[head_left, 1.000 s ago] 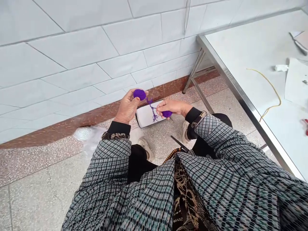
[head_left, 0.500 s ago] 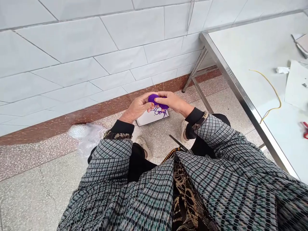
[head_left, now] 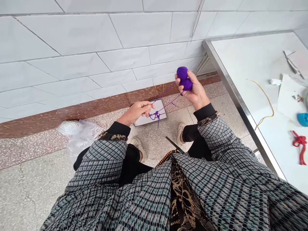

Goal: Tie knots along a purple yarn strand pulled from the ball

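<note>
Purple yarn (head_left: pixel 182 74), wound in a bundle pinched at its middle, is held up by my right hand (head_left: pixel 195 91), with fingers and thumb closed round it. Lower and to the left, my left hand (head_left: pixel 138 112) is closed in a pinch on a purple strand (head_left: pixel 165 92) that stretches up to the bundle. A second strand slopes from the bundle down to a loose purple tangle (head_left: pixel 156 115) hanging beside my left fingers. Behind the tangle, a white board with a dark edge (head_left: pixel 147 121) lies on the floor.
A clear plastic bag (head_left: pixel 81 138) with white material lies on the floor at left. At right stands a metal-edged table (head_left: pixel 228 51) holding a yellow cord (head_left: pixel 269 99), a red knotted cord (head_left: pixel 299 141), a blue object (head_left: pixel 302 119) and paper (head_left: pixel 287 96). A tiled wall (head_left: pixel 91 35) rises ahead.
My hands have parted. The right hand has carried the yarn bundle up and to the right; the left hand has moved slightly down and left, and strands now stretch between them.
</note>
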Motion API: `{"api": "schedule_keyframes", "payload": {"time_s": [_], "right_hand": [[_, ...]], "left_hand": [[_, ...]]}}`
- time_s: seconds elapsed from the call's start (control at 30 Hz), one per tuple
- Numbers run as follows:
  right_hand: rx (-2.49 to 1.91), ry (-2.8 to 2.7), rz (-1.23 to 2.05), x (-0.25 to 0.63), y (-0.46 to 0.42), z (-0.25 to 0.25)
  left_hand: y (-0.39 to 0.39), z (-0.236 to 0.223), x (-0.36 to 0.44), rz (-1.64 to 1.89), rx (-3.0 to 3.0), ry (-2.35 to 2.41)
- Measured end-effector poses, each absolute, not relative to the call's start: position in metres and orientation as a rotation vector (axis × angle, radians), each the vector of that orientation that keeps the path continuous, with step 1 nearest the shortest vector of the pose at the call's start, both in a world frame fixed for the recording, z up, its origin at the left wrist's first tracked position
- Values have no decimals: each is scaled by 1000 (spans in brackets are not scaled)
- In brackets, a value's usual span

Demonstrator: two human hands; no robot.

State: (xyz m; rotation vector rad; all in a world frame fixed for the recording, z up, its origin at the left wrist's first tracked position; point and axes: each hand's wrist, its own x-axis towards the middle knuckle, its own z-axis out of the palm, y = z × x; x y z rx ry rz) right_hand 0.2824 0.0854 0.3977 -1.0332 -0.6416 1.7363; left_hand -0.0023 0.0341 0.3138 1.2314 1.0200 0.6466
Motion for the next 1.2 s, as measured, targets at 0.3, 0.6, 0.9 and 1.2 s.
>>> {"api": "schedule_keyframes", "payload": {"time_s": [0.3,0.6,0.9,1.2], "right_hand": [[-1114,-1031,1807,280,70,400],[-1035,-1123,2092,240,65,365],[-1212,-675,1953,252,78,369],[-1179,-587,2242,213,44,364]], "left_hand": [[49,292,-13,647,1244,1436],[38,307,60,915,993,802],[40,310,31,833,1542,1233],[46,293,37,1131,837,1331]]}}
